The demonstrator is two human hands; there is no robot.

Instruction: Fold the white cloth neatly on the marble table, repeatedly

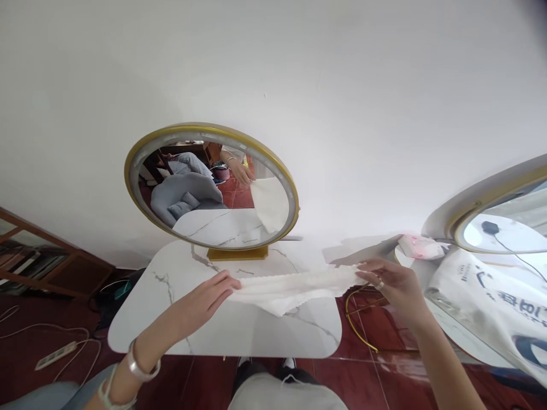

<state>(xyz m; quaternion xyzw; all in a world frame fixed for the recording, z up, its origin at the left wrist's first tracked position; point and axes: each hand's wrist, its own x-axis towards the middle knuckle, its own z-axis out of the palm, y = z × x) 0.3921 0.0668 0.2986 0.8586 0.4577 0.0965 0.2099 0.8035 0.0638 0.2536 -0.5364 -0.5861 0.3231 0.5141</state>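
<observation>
A thin white cloth [294, 287] with scalloped edges is stretched between my two hands, above a white marble-patterned table [149, 319]. My left hand [216, 293] pinches its left end, and my right hand [391, 282], with a ring on one finger, pinches the right end past the table's edge. The lower edge of the cloth hangs down in a point near the middle. Behind it a round gold-framed mirror [205, 188] stands on a gold base [237, 253]. One hand and the hanging cloth show in its glass.
At right, a second table carries another gold-framed mirror [504, 210], a pink-and-white packet [423, 246] and a white printed bag [487, 302]. A power strip [55, 356] with cords lies on the red tiled floor at left, near a wooden cabinet [38, 256]. A white wall rises behind.
</observation>
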